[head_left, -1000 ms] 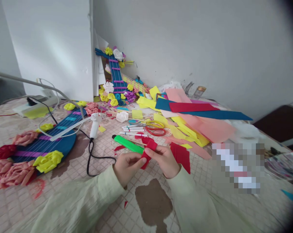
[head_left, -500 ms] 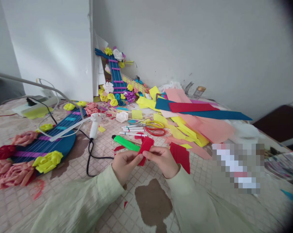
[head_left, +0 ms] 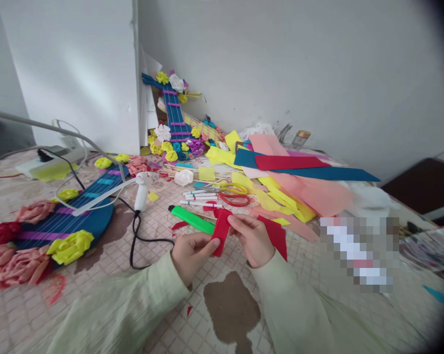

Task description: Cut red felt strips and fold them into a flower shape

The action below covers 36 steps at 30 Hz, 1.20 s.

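Note:
Between my hands is a small folded strip of red crepe paper (head_left: 222, 231), held tilted above the table. My left hand (head_left: 193, 253) pinches its lower left edge between thumb and fingers. At the upper right edge, my right hand (head_left: 252, 238) grips it with thumb and fingertips. A larger red crepe paper piece (head_left: 275, 236) lies on the table, partly behind my right hand. Just beyond the strip rests a green utility knife (head_left: 192, 220), its right end hidden by the red strip.
A glue gun (head_left: 142, 191) with a black cord stands left of my hands. Beside it lies a blue paper guitar (head_left: 93, 206) with paper flowers. Scissors (head_left: 235, 194), several markers (head_left: 202, 196) and crepe paper sheets (head_left: 310, 191) spread across the back. Another decorated guitar (head_left: 176, 115) leans behind.
The red strip now shows as a flatter, longer upright rectangle. My right hand has shifted slightly right and my left hand sits lower on the strip.

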Available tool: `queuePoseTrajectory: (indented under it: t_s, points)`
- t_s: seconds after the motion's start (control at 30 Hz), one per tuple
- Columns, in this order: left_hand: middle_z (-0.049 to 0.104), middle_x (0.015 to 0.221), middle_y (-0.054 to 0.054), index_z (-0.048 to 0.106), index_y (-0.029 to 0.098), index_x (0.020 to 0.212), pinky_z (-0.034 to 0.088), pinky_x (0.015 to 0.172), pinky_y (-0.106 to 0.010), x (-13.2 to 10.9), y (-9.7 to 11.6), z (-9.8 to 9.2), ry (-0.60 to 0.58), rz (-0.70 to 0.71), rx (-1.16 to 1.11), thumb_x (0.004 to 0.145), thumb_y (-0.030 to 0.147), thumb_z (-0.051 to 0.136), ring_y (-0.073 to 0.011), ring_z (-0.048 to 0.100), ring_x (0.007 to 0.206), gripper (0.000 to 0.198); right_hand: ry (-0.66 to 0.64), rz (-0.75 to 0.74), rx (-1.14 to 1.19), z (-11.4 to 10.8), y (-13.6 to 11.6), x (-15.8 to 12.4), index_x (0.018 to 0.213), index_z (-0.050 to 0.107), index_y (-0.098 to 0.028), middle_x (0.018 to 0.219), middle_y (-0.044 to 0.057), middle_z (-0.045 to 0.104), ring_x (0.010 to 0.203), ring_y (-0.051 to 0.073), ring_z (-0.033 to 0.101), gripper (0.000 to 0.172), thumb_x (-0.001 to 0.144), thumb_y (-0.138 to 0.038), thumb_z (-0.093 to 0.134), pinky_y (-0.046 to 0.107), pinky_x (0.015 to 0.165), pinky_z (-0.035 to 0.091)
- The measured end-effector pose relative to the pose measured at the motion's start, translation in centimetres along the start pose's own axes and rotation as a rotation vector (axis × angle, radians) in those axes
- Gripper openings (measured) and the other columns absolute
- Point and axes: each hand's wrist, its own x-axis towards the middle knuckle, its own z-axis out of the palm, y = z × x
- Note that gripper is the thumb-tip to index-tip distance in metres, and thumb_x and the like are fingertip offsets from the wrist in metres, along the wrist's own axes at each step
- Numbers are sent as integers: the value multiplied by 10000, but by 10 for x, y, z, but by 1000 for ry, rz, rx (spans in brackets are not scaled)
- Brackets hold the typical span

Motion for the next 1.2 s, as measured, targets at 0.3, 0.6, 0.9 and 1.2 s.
queuePoseTrajectory:
  t_s: [0.3, 0.6, 0.9, 1.2]
  points:
    - [646, 545, -35, 634, 121, 581, 461, 507, -223, -1, 1, 0, 31, 32, 26, 648, 308, 592, -127, 559, 504, 203, -54, 59, 4, 0, -3, -1, 575, 619, -139, 496, -7, 516, 480, 93, 440, 216, 592, -351, 659, 242, 490, 359]
    - [650, 565, -29, 646, 121, 619, 467, 512, -220, 2, -1, -6, 74, 88, 34, 649, 317, 592, -127, 565, 516, 206, -265, 14, -250, 2, -1, -5, 555, 629, -139, 514, -27, 513, 515, 77, 429, 158, 572, -288, 676, 215, 511, 336]
    - [634, 531, -20, 628, 128, 567, 462, 519, -223, -2, 1, 1, 3, 1, 4, 640, 313, 596, -119, 551, 499, 202, -16, -16, -44, -3, 1, 2, 663, 637, -148, 510, -15, 527, 488, 94, 450, 184, 560, -293, 687, 239, 497, 362]
    - [611, 622, -17, 605, 118, 722, 439, 501, -205, -2, 0, 2, -78, -8, -90, 615, 319, 637, -111, 541, 547, 230, -77, 71, -1, 0, 1, -3, 638, 648, -164, 506, -23, 529, 488, 80, 446, 143, 565, -281, 689, 227, 501, 355]
